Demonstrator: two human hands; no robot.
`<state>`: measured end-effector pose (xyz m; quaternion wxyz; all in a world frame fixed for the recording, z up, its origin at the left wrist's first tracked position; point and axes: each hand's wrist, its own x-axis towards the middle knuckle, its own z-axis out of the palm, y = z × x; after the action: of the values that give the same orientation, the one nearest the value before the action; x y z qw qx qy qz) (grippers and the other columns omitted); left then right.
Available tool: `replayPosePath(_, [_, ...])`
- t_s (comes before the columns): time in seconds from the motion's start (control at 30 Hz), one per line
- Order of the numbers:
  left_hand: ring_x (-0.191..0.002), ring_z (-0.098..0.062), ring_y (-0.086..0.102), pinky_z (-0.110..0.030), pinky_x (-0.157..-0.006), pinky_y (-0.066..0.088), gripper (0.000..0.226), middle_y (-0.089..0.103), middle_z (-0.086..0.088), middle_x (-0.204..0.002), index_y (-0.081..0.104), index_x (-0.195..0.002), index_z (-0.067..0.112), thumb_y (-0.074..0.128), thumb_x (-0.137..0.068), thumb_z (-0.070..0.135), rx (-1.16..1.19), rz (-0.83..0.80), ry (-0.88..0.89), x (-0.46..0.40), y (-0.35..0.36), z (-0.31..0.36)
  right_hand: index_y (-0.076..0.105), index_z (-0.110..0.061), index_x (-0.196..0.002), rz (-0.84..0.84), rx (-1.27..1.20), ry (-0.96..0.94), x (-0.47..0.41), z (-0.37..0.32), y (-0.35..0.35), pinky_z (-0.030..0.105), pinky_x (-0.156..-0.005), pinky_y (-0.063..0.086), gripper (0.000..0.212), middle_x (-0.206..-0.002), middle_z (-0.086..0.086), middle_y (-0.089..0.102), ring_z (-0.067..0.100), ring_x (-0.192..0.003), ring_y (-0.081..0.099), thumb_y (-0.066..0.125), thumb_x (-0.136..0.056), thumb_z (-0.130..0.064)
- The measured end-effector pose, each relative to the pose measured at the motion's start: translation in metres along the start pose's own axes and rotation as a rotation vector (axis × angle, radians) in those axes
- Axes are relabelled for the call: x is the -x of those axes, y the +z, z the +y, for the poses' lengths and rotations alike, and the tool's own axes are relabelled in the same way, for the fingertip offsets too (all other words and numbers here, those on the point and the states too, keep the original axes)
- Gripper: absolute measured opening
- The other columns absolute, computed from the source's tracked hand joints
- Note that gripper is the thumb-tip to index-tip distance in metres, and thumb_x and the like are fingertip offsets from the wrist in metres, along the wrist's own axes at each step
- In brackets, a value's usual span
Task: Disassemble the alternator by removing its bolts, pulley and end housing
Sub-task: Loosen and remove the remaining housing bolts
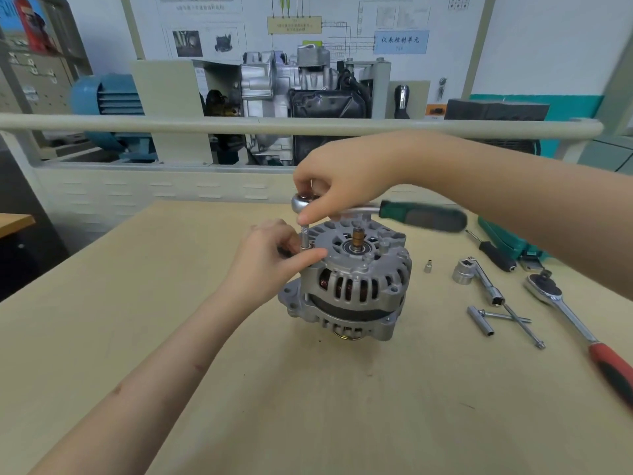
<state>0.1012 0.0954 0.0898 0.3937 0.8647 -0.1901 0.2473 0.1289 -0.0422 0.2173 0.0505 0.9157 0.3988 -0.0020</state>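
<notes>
The silver alternator (356, 286) stands on end on the tan table (171, 354), its shaft (358, 236) pointing up, copper windings visible through the slots. A green-handled ratchet (421, 216) with a thin socket extension (304, 234) is set vertically on a bolt at the housing's upper left rim. My right hand (339, 180) grips the ratchet's head from above. My left hand (274, 255) pinches the base of the extension, thumb against the housing rim.
To the right lie a small socket (427, 267), a large socket on a bar (479, 279), an extension with loose bolts (493, 318), a red-handled ratchet (582, 334), a black-handled screwdriver (493, 252) and a green tool case (507, 241). A rail and engine display stand behind.
</notes>
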Motion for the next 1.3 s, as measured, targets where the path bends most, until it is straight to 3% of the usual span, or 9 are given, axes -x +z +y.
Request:
replayPosePath(0.2, [-0.066, -0.002, 0.045, -0.015, -0.065, 0.038, 0.009, 0.056, 0.001, -0.072, 0.067, -0.071, 0.012, 0.069, -0.079, 0.016, 0.211, -0.223, -0.042, -0.004, -0.015, -0.002, 0.056, -0.019, -0.115, -0.036, -0.020, -0.080, 0.009, -0.003, -0.007, 0.033, -0.084, 0.045, 0.027, -0.105, 0.001, 0.060, 0.017, -0.093, 0.055, 0.056, -0.089, -0.026])
replayPosePath(0.4, [-0.068, -0.006, 0.044, -0.035, -0.081, 0.035, 0.027, 0.050, 0.011, -0.061, 0.054, -0.056, 0.018, 0.075, -0.073, 0.025, 0.048, -0.049, -0.035, -0.002, -0.007, 0.004, 0.056, -0.012, -0.103, 0.007, 0.014, 0.035, 0.001, -0.002, 0.003, 0.012, -0.049, 0.039, 0.037, -0.064, -0.009, 0.058, -0.003, -0.050, 0.056, 0.047, -0.091, -0.046])
replayPosePath(0.63, [-0.078, -0.007, 0.048, -0.009, -0.068, 0.036, 0.005, 0.061, 0.003, -0.081, 0.068, -0.075, 0.015, 0.070, -0.077, 0.018, 0.191, -0.265, -0.070, -0.005, -0.018, -0.001, 0.059, -0.017, -0.102, 0.008, -0.083, -0.102, 0.003, 0.000, 0.000, 0.010, -0.054, 0.036, 0.020, -0.067, -0.008, 0.051, -0.005, -0.055, 0.049, 0.054, -0.090, -0.032])
replayPosePath(0.77, [-0.072, 0.003, 0.044, -0.024, -0.076, 0.030, 0.020, 0.053, 0.012, -0.067, 0.063, -0.061, 0.014, 0.074, -0.073, 0.025, 0.088, -0.216, -0.058, -0.006, -0.017, 0.001, 0.060, -0.015, -0.114, 0.039, -0.112, -0.038, 0.005, 0.002, 0.002, 0.006, -0.052, 0.039, 0.038, -0.068, -0.010, 0.063, -0.007, -0.058, 0.056, 0.054, -0.088, -0.042])
replayPosePath(0.9, [-0.070, 0.005, 0.045, -0.031, -0.082, 0.028, 0.030, 0.048, 0.013, -0.064, 0.052, -0.054, 0.022, 0.076, -0.072, 0.024, 0.031, -0.116, -0.039, -0.003, -0.013, 0.006, 0.064, -0.006, -0.101, 0.063, -0.081, 0.049, 0.003, 0.002, 0.008, 0.017, -0.050, 0.040, 0.053, -0.064, -0.004, 0.066, 0.010, -0.057, 0.055, 0.048, -0.086, -0.054])
replayPosePath(1.03, [-0.082, -0.013, 0.047, -0.032, -0.083, 0.033, 0.019, 0.056, 0.005, -0.076, 0.060, -0.065, 0.014, 0.073, -0.075, 0.024, 0.009, -0.201, -0.030, -0.006, -0.017, 0.008, 0.059, -0.013, -0.098, 0.022, -0.092, -0.011, 0.005, 0.000, 0.005, 0.007, -0.047, 0.037, 0.032, -0.057, -0.010, 0.054, -0.006, -0.046, 0.049, 0.051, -0.089, -0.043])
replayPosePath(1.1, [-0.092, -0.014, 0.051, -0.027, -0.086, 0.039, 0.012, 0.062, -0.003, -0.092, 0.068, -0.080, 0.008, 0.070, -0.078, 0.020, 0.054, -0.306, -0.011, -0.009, -0.020, 0.006, 0.056, -0.020, -0.095, -0.007, -0.101, -0.064, 0.009, 0.000, 0.002, 0.006, -0.050, 0.035, 0.016, -0.062, -0.013, 0.051, -0.007, -0.048, 0.047, 0.053, -0.090, -0.035])
replayPosePath(1.2, [-0.075, 0.003, 0.047, -0.008, -0.068, 0.036, 0.009, 0.059, 0.000, -0.080, 0.070, -0.080, 0.008, 0.069, -0.079, 0.017, 0.104, -0.321, 0.006, -0.007, -0.019, 0.005, 0.061, -0.010, -0.105, 0.017, -0.107, -0.128, 0.012, 0.005, 0.003, 0.010, -0.059, 0.035, 0.024, -0.081, 0.003, 0.059, 0.001, -0.061, 0.044, 0.053, -0.091, -0.028])
replayPosePath(1.3, [-0.068, 0.001, 0.044, -0.018, -0.070, 0.032, 0.015, 0.054, 0.008, -0.065, 0.068, -0.068, 0.009, 0.073, -0.074, 0.021, 0.060, -0.205, 0.015, -0.006, -0.012, 0.003, 0.055, -0.017, -0.122, 0.061, -0.153, -0.090, 0.013, 0.009, 0.006, 0.013, -0.077, 0.042, 0.039, -0.105, 0.001, 0.065, 0.010, -0.089, 0.058, 0.056, -0.089, -0.036])
